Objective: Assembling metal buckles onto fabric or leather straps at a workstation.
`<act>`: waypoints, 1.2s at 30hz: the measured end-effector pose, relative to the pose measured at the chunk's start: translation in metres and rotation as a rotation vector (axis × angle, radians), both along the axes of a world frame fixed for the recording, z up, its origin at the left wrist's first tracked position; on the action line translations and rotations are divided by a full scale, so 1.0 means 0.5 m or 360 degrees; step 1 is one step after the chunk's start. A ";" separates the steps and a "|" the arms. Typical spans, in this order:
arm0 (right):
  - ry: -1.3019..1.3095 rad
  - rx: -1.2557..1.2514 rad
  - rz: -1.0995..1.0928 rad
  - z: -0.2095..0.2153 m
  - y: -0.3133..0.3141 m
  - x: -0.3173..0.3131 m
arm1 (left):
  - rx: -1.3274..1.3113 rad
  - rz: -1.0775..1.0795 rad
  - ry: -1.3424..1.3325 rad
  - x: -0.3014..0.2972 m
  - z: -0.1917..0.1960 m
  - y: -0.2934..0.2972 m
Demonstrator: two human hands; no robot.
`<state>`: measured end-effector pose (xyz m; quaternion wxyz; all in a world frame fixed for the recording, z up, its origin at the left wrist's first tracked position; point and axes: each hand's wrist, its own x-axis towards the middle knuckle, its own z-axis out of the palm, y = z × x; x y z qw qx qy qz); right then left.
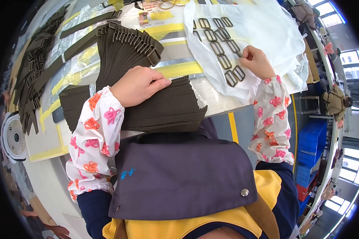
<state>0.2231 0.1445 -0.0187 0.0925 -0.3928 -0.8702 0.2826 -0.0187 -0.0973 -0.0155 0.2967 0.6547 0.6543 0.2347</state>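
Note:
My left hand (pixel 141 85) lies over a thick stack of dark olive webbing straps (pixel 159 111) at the table's front edge. Its thumb and fingers close on the upper straps, the fingertips partly hidden. Beyond it, a fanned bundle of the same webbing (pixel 121 51) has metal slide buckles (pixel 137 42) along its far end. To the right, my right hand (pixel 258 63) is closed in a pinch at a dark rectangular slide buckle (pixel 238 53). Several loose slide buckles (pixel 217 48) lie in rough rows on a white plastic sheet (pixel 263 28) beside that hand.
More buckled straps (pixel 32 67) are heaped at the table's left edge. Yellow tape (pixel 179 69) marks the tabletop. A white fan (pixel 15 135) stands at the far left. Blue bins (pixel 310 143) are on the right, beyond a yellow floor line (pixel 233 127).

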 end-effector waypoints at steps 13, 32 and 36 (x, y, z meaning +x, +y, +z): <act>0.0915 -0.1036 0.0446 0.079 -0.148 -0.102 | 0.0126 0.0085 0.0502 0.013 0.007 0.019; 0.1376 -0.1056 0.0978 0.080 -0.263 -0.228 | 0.0580 0.0598 -0.1048 0.013 0.017 -0.047; 0.1333 -0.1176 0.0732 0.049 -0.279 -0.216 | 0.0799 0.0811 -0.1128 0.037 0.014 -0.045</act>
